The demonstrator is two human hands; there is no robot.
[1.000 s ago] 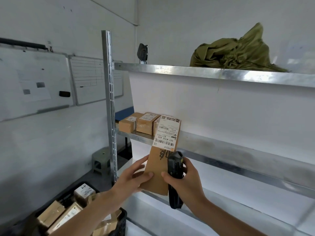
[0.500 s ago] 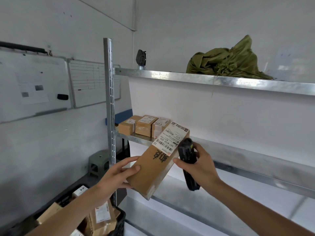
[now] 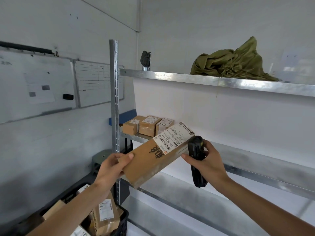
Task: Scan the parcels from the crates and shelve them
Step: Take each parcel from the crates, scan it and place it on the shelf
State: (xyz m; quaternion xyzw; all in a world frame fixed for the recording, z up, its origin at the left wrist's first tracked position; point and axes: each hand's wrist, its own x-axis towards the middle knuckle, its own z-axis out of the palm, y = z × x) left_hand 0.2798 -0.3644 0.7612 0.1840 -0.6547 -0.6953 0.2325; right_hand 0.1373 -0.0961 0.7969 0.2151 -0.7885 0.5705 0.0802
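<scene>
Hands (image 3: 112, 166) grip rectangular cardboard parcel (image 3: 153, 160).

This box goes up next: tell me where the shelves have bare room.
The middle shelf is bare rightward from the three parcels crowded at its left end by the upright post. The lower shelf shows bare too. The top shelf's right part holds a green sack; its left stretch looks free.

Green cloth sack (image 3: 231, 63) lies on top; two whiteboards (image 3: 35, 86) hang on the wall.
</scene>
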